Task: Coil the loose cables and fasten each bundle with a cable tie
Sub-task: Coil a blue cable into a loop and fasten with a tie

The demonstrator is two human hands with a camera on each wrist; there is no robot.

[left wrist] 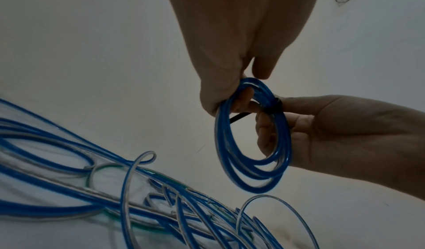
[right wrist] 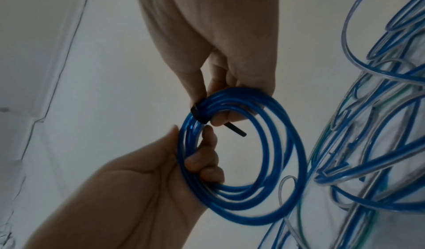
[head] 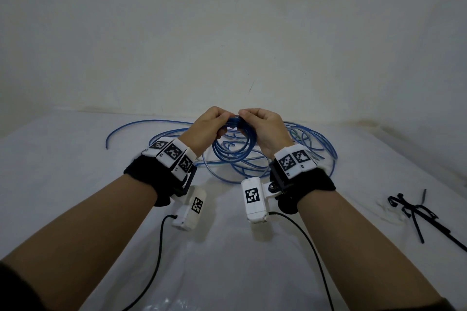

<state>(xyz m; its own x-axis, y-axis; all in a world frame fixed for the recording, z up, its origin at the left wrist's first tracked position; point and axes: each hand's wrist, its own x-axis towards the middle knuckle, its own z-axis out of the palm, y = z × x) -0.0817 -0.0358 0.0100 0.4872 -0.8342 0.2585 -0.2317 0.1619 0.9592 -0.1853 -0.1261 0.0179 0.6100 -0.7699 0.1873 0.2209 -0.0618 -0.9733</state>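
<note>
You had both hands raised above the desk [head: 75, 184], close together, sharing one small blue coil [right wrist: 243, 162]. Your left hand [head: 204, 129] had its fingers curled through the ring, clamping the turns against the palm, while your right hand [head: 265, 131] pinched the coil at the top, thumb and fingertips closed right beside the black cable tie [right wrist: 199, 114] that already circled the turns. The tie's tail [right wrist: 236, 130] stuck out into the middle of the ring, so the step in hand looked like cinching it. To do that well, you needed to keep the left grip firm so the turns stayed stacked and did not spring apart, hold the tie's head steady, and draw the tail straight through until the band bit evenly on every turn, none of them slipping outside it. The cable was smooth, glossy, translucent blue tubing, springy enough to hold round loops; the tie was a flat, matte black strip, stiff by comparison. Below and beyond your hands lay the loose cables [head: 303, 144], a sprawled tangle of blue and clear strands with a trace of green, not yet coiled. Off to your right, well apart from the hands, the spare cable ties [head: 414, 212] lay in a small heap of thin black strips. The desk was covered in pale, slightly creased material.
</note>
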